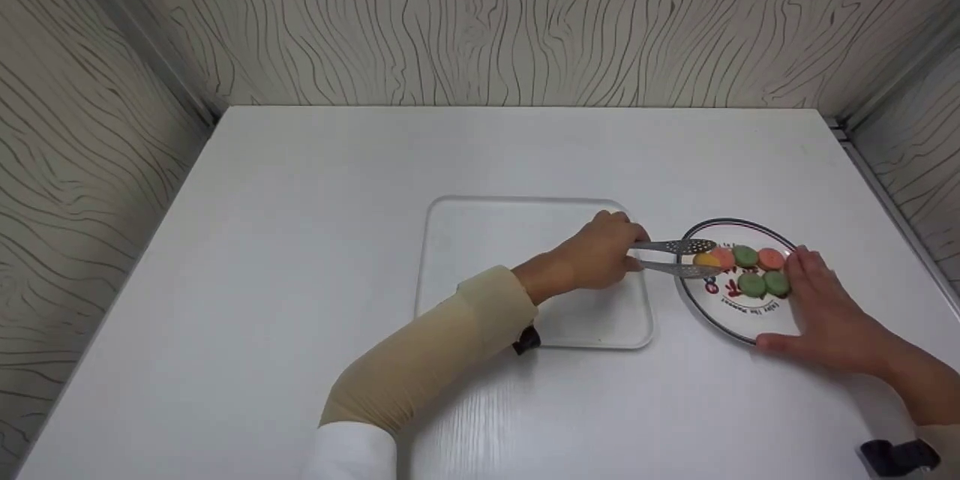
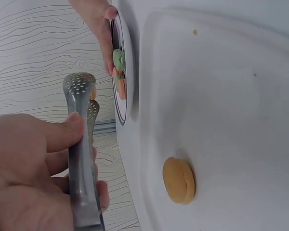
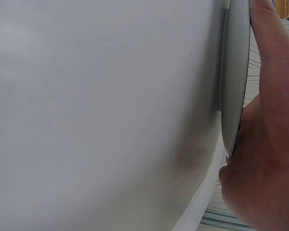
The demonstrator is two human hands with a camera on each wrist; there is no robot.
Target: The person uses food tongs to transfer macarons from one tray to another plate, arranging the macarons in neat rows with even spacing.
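My left hand [image 1: 600,251] holds metal tongs [image 2: 82,173] with perforated tips. Between those tips, over the plate's left side, is a yellow macaron [image 1: 706,261]. The round white plate [image 1: 739,321] has a dark rim and printed lettering, and carries several green macarons [image 1: 745,256] and pink macarons [image 1: 771,259]. My right hand [image 1: 832,322] rests against the plate's right rim, fingers straight and thumb spread toward the near edge. Another yellow macaron [image 2: 178,180] lies on the white tray [image 2: 221,110]; my left arm hides it in the head view.
The tray's raised edge [image 1: 649,315] lies just left of the plate, under my left forearm. A small crumb [image 2: 194,32] sits on the tray. Wood-grain panels [image 1: 480,22] stand behind and beside the white table [image 1: 300,240].
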